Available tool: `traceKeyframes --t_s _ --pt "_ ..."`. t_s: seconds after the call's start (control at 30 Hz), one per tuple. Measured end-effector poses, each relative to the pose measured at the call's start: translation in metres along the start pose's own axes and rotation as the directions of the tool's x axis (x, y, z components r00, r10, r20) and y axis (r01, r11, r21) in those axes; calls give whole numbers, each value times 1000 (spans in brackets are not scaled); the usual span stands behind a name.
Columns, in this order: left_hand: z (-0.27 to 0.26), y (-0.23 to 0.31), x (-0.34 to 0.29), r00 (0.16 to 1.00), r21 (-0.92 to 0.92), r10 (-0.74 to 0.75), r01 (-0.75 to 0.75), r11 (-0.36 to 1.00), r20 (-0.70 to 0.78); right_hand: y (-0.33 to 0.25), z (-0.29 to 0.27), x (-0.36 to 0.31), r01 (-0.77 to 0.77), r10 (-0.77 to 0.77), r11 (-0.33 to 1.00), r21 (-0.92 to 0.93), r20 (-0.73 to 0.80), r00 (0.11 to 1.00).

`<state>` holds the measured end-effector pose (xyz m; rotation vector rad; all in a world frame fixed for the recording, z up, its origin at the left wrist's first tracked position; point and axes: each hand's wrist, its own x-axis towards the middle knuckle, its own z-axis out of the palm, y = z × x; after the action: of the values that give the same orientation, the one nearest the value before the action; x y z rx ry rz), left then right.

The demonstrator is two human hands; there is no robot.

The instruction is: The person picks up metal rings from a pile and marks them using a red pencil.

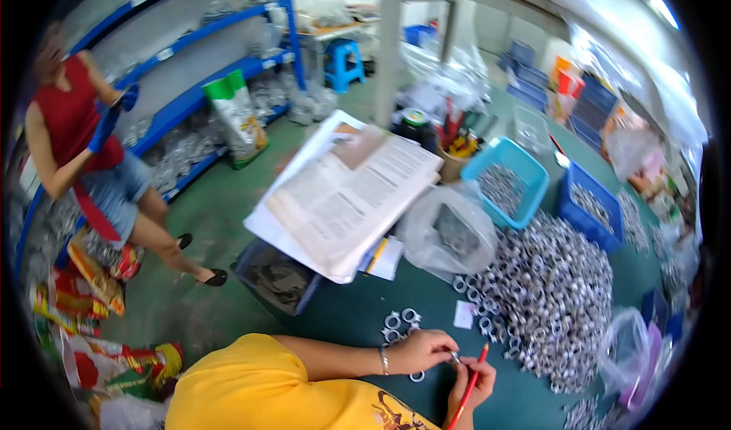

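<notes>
In the head view, a small metal part (455,358) is pinched at the nearly closed fingertips of the left hand (426,351) and right hand (484,379); a red pencil (466,396) is also gripped by the right. Metal rings (560,297) are heaped beyond the fingers, rightward.

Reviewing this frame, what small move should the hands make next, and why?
Probably turn the small metal part slightly at the fingertips, for a better look. The left hand pinches it and the right hand meets it there, also holding a red pencil, so a small turn seems easier than a regrasp.
</notes>
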<state>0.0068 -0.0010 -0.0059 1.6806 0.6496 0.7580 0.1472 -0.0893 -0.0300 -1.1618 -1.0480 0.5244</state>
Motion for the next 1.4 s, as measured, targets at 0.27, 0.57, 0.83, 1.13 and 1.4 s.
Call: traceKeyframes --t_s 0.27,0.57,0.83,1.13,1.4 --pt "5 -4 -1 996 -5 92 -92 996 -21 -10 0 -5 -31 30 999 20 31 999" --pt "19 -2 -6 980 297 189 -164 941 -58 -5 -7 -5 -91 92 995 34 -3 996" --pt "14 -2 -12 967 366 248 -210 907 -61 -2 -2 -9 -111 111 993 -26 6 994" --pt "17 -21 -8 967 98 254 -250 963 -33 2 -6 -9 -48 53 993 -104 48 997" --pt "19 -21 -9 966 121 255 -250 961 -34 4 -7 -9 22 -8 984 -179 77 997"
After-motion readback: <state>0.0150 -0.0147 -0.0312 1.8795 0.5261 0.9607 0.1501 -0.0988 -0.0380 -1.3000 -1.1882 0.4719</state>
